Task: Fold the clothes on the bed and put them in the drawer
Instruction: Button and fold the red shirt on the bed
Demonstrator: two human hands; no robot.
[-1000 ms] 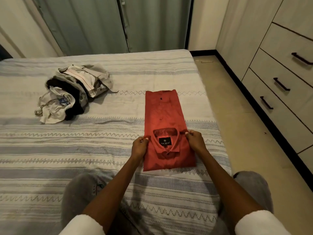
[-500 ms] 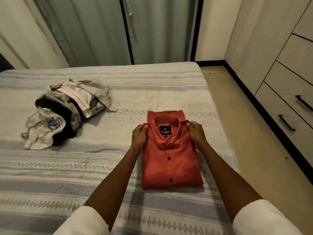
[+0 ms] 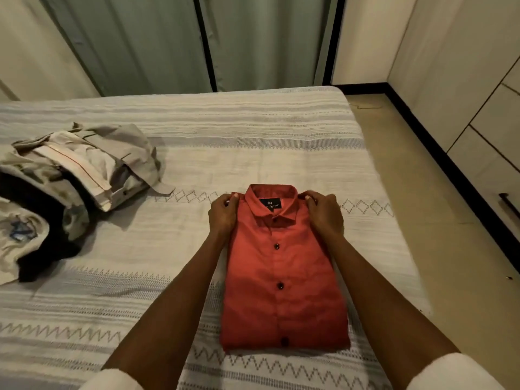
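Unfolded clothes pile sits far left on the striped bed; left hand pinches the red shirt at its left shoulder. Shirt lies folded flat, collar away, between both forearms; right hand pinches the right shoulder; drawers at right.

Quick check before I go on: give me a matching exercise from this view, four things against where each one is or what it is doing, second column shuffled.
Things:
1. red shirt
2. pile of clothes
3. left hand
4. drawer handle

Places or states:
A. pinches the shirt's left shoulder
B. unfolded, on the bed's left side
C. at the far right, on the cabinet
D. folded flat, buttons up, on the bed

Pairs: 1-D, 2-B, 3-A, 4-C
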